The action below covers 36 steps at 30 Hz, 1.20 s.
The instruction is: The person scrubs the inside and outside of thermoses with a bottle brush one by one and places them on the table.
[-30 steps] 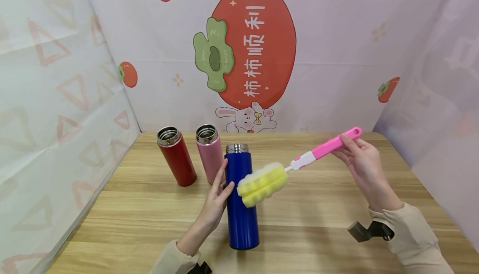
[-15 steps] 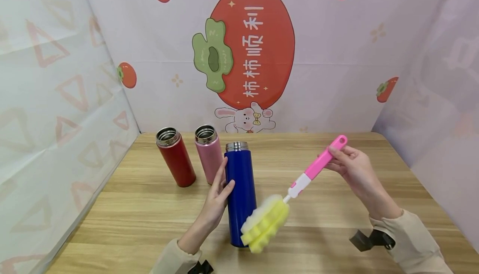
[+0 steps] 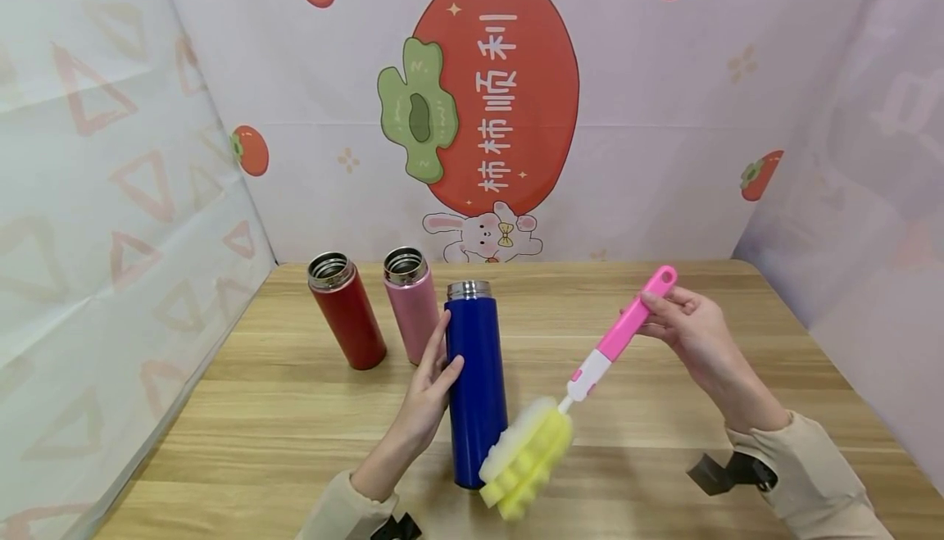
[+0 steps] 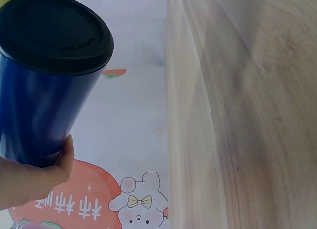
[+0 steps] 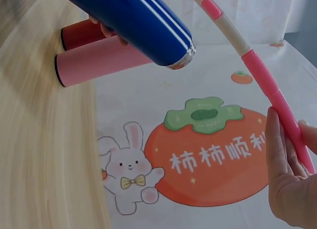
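The yellow sponge head (image 3: 527, 465) of a bottle brush sits nearest the viewer, hanging just in front of the base of the blue flask (image 3: 475, 384), low over the wooden bench (image 3: 649, 458); whether it touches flask or bench cannot be told. From the sponge the white-and-pink handle (image 3: 627, 323) slants up and away to the right of the blue flask, where the right hand (image 3: 689, 335) pinches its pink end between thumb and curled fingers. The blue flask stands upright near the middle of the bench, lidless, its steel rim showing at the top. The left hand (image 3: 431, 388) holds its left side, thumb and fingers wrapped loosely around the body. Behind the blue flask and to its left stands a pink flask (image 3: 413, 304), just beside it, and further left a red flask (image 3: 345, 308), both open-mouthed. Beyond them hangs a backdrop (image 3: 494, 89) printed with a big red persimmon and a rabbit
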Each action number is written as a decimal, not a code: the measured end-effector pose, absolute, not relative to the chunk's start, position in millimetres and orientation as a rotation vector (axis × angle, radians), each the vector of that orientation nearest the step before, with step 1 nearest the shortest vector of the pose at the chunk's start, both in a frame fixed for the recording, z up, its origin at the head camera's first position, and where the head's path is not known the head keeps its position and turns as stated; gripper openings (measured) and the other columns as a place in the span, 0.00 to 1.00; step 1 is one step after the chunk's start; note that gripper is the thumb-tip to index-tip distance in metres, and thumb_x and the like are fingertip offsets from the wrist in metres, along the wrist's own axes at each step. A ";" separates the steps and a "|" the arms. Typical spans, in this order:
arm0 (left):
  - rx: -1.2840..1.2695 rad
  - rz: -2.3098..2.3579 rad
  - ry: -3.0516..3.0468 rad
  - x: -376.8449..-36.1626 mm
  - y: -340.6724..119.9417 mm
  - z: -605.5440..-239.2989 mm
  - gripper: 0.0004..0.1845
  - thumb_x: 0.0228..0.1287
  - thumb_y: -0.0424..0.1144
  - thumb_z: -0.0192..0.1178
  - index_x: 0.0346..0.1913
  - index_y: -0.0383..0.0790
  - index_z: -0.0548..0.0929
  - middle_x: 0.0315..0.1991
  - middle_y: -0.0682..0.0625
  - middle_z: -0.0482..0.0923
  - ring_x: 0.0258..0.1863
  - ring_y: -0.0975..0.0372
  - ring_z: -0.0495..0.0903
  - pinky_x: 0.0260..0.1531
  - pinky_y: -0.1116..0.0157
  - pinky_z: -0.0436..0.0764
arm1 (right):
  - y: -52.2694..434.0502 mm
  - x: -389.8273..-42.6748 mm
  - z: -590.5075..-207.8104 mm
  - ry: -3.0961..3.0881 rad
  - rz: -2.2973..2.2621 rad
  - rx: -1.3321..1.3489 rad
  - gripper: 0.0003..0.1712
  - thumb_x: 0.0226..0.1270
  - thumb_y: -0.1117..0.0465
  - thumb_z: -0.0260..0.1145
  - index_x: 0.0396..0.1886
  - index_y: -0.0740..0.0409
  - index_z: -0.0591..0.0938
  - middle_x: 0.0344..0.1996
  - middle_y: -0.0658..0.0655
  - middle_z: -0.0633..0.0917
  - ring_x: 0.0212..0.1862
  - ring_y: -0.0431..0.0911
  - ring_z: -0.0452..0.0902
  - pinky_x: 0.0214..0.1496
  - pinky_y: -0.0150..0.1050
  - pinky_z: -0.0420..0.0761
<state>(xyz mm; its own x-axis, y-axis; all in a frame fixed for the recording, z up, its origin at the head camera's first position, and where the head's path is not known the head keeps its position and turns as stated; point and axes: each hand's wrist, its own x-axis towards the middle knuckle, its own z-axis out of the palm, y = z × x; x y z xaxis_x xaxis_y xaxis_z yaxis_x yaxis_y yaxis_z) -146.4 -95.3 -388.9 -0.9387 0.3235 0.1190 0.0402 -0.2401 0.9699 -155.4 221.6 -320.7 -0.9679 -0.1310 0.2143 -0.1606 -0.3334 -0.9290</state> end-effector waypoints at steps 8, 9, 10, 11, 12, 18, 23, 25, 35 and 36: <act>0.503 2.273 1.779 -146.6 -97.1 -390.8 0.32 0.67 0.38 0.45 0.68 0.59 0.44 0.69 0.46 0.39 0.65 0.48 0.48 0.59 0.47 0.53 | 225.6 -161.1 -315.4 -1.544 2.591 0.266 0.07 0.62 0.68 0.55 0.33 0.64 0.80 0.27 0.59 0.84 0.33 0.45 0.82 0.40 0.34 0.76; 0.510 2.273 1.776 -146.8 -97.3 -391.1 0.32 0.67 0.38 0.44 0.68 0.59 0.44 0.69 0.46 0.39 0.65 0.48 0.48 0.59 0.47 0.54 | 226.6 -162.0 -314.4 -1.515 2.597 0.240 0.07 0.61 0.68 0.56 0.33 0.64 0.80 0.27 0.59 0.84 0.33 0.45 0.82 0.40 0.34 0.76; 0.515 2.271 1.776 -146.8 -97.6 -391.3 0.32 0.67 0.37 0.44 0.68 0.59 0.44 0.69 0.46 0.38 0.65 0.48 0.48 0.59 0.47 0.53 | 227.5 -162.9 -313.5 -1.487 2.603 0.215 0.06 0.60 0.67 0.57 0.32 0.65 0.80 0.27 0.59 0.84 0.34 0.46 0.82 0.40 0.34 0.76; 0.519 2.271 1.775 -147.0 -97.8 -391.6 0.31 0.67 0.37 0.44 0.68 0.59 0.44 0.69 0.47 0.38 0.65 0.49 0.47 0.59 0.47 0.53 | 228.3 -163.6 -312.5 -1.461 2.606 0.192 0.06 0.60 0.67 0.58 0.32 0.65 0.80 0.27 0.60 0.84 0.34 0.46 0.82 0.39 0.34 0.76; 0.521 2.269 1.777 -147.3 -98.1 -391.9 0.31 0.68 0.37 0.44 0.68 0.59 0.44 0.69 0.47 0.37 0.66 0.49 0.46 0.59 0.47 0.52 | 229.0 -164.3 -311.6 -1.437 2.607 0.171 0.06 0.59 0.67 0.59 0.32 0.65 0.79 0.27 0.60 0.84 0.33 0.46 0.82 0.39 0.34 0.76; 0.508 2.268 1.761 -148.3 -99.5 -391.9 0.30 0.68 0.38 0.42 0.68 0.59 0.44 0.69 0.49 0.33 0.67 0.53 0.40 0.60 0.46 0.46 | 230.5 -167.3 -307.2 -1.324 2.607 0.078 0.07 0.56 0.66 0.62 0.33 0.67 0.79 0.27 0.59 0.84 0.33 0.46 0.82 0.39 0.35 0.77; 0.503 2.282 1.713 -148.3 -100.2 -391.6 0.30 0.69 0.38 0.41 0.68 0.59 0.43 0.69 0.51 0.32 0.67 0.54 0.39 0.61 0.47 0.44 | 230.3 -168.1 -304.3 -1.275 2.586 0.037 0.10 0.55 0.65 0.63 0.34 0.68 0.77 0.27 0.60 0.83 0.33 0.46 0.82 0.40 0.35 0.77; 0.506 2.286 1.697 -148.2 -100.4 -391.7 0.30 0.69 0.38 0.40 0.68 0.59 0.43 0.69 0.51 0.32 0.67 0.55 0.40 0.62 0.48 0.43 | 230.2 -168.8 -303.3 -1.229 2.591 0.048 0.09 0.55 0.66 0.63 0.33 0.68 0.77 0.27 0.60 0.83 0.32 0.46 0.82 0.40 0.35 0.77; 0.518 2.289 1.633 -147.8 -100.5 -393.5 0.30 0.69 0.37 0.39 0.69 0.57 0.42 0.69 0.55 0.31 0.67 0.56 0.37 0.62 0.50 0.41 | 231.4 -172.5 -301.0 -1.094 2.586 0.055 0.09 0.55 0.67 0.62 0.33 0.70 0.77 0.26 0.61 0.82 0.31 0.47 0.81 0.37 0.36 0.78; 0.519 2.290 1.626 -147.8 -100.5 -393.4 0.30 0.69 0.37 0.39 0.69 0.56 0.42 0.69 0.55 0.31 0.67 0.56 0.37 0.62 0.50 0.41 | 231.5 -172.7 -300.7 -1.089 2.587 0.050 0.09 0.55 0.67 0.63 0.33 0.70 0.77 0.26 0.61 0.82 0.31 0.47 0.81 0.37 0.36 0.78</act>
